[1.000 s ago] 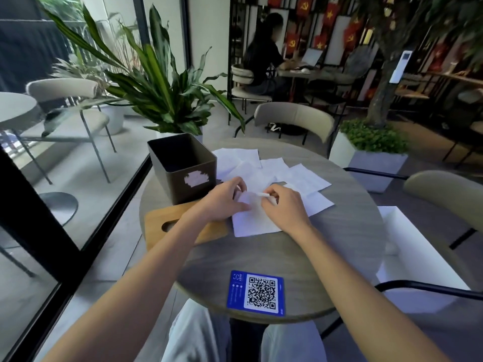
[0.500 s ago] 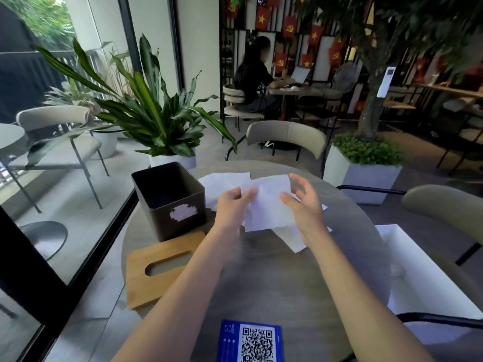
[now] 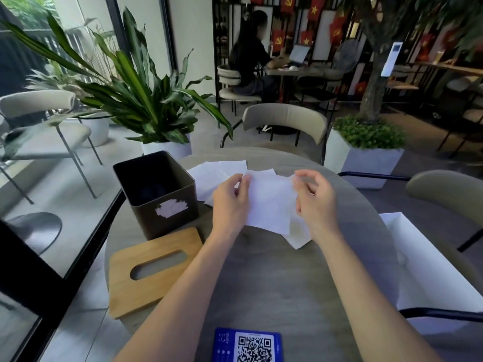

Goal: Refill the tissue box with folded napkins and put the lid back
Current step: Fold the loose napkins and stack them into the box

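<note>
A white napkin (image 3: 269,202) hangs just above the round grey table (image 3: 274,278). My left hand (image 3: 230,202) pinches its left edge and my right hand (image 3: 315,202) holds its right edge. More white napkins (image 3: 214,176) lie spread on the table behind and under it. The dark square tissue box (image 3: 159,197) stands open at the left with a torn white label on its front; its inside looks dark. The wooden lid (image 3: 154,270) with an oval slot lies flat in front of the box, near the table's left edge.
A blue QR-code card (image 3: 248,346) lies at the near edge. A white open box (image 3: 428,270) rests on the chair to the right. A beige chair (image 3: 285,121) stands across the table, a large potted plant (image 3: 146,100) behind the tissue box. A person sits at a far table.
Both hands lifted one napkin off the pile on the table and now hold it up between them. The view has shifted closer to the table.
</note>
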Available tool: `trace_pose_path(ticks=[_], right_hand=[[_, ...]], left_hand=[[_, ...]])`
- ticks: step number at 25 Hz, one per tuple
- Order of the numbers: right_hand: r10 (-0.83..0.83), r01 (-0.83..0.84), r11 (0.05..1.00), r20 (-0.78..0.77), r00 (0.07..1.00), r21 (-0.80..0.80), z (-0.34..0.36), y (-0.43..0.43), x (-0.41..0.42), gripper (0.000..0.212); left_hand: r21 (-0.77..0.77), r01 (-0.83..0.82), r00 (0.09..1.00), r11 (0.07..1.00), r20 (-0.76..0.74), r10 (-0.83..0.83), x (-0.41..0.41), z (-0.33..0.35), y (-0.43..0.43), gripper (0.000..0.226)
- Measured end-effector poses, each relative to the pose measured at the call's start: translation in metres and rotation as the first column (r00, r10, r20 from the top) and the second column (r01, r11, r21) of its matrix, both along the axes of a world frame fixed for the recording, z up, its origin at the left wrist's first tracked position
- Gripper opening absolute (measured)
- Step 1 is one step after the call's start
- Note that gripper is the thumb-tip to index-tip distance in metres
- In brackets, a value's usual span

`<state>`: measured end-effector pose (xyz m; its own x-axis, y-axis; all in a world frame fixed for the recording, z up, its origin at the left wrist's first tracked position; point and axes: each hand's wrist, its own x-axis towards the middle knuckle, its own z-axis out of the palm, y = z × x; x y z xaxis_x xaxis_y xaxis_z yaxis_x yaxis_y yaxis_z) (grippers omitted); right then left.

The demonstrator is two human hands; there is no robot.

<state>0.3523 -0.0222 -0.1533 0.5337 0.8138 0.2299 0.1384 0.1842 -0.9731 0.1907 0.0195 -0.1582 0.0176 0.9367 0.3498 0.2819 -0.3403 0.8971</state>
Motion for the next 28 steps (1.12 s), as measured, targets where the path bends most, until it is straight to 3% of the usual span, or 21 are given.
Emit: trace_pose_path(ticks=[2, 6, 9, 11, 13, 16, 19, 23, 28], right_hand=[[0.022, -0.026, 0.999, -0.123, 0.992, -0.03, 0.003, -0.003, -0.005, 0.016], [0.271, -0.323, 0.917, -0.227, 0.935, -0.234, 0.002, -0.01, -0.034, 0.041], [0.196, -0.219, 0.965, -0.151, 0.969, -0.147, 0.0, -0.009, -0.038, 0.025], [0.148, -0.167, 0.981, -0.181, 0.972, -0.098, 0.002, -0.007, -0.032, 0.013], [0.147, -0.176, 0.979, -0.247, 0.958, -0.101, -0.001, -0.005, -0.027, 0.02], [0.258, -0.358, 0.908, -0.382, 0.887, -0.218, -0.002, -0.008, -0.032, 0.037], [0.241, -0.315, 0.926, -0.317, 0.917, -0.207, -0.004, -0.006, -0.034, 0.036], [-0.03, 0.026, 0.992, -0.037, 0.999, -0.122, 0.0, -0.01, -0.024, 0.028], [-0.076, 0.075, 0.997, 0.094, 0.993, 0.016, 0.007, -0.015, -0.03, 0.017]], left_hand=[[-0.026, 0.002, 0.999, 1.0, 0.038, -0.001, 0.0, 0.0, -0.002, 0.04], [-0.003, 0.034, 0.995, 0.999, 0.094, -0.033, 0.007, 0.002, -0.01, 0.039], [-0.032, 0.018, 0.995, 0.999, 0.098, -0.015, 0.004, 0.004, -0.01, 0.04], [-0.049, -0.011, 0.996, 0.999, 0.088, 0.015, 0.0, 0.005, -0.01, 0.042], [-0.064, 0.001, 0.996, 0.998, 0.094, 0.005, -0.002, 0.005, -0.01, 0.042], [-0.071, 0.09, 0.985, 0.993, 0.151, -0.078, -0.001, 0.002, -0.009, 0.041], [-0.091, 0.021, 0.992, 0.996, 0.123, -0.01, -0.003, -0.001, -0.007, 0.042], [-0.07, -0.106, 0.991, 0.992, 0.076, 0.111, -0.004, -0.006, -0.004, 0.032], [-0.051, -0.118, 0.987, 0.992, 0.107, 0.123, -0.007, 0.005, -0.01, 0.031]])
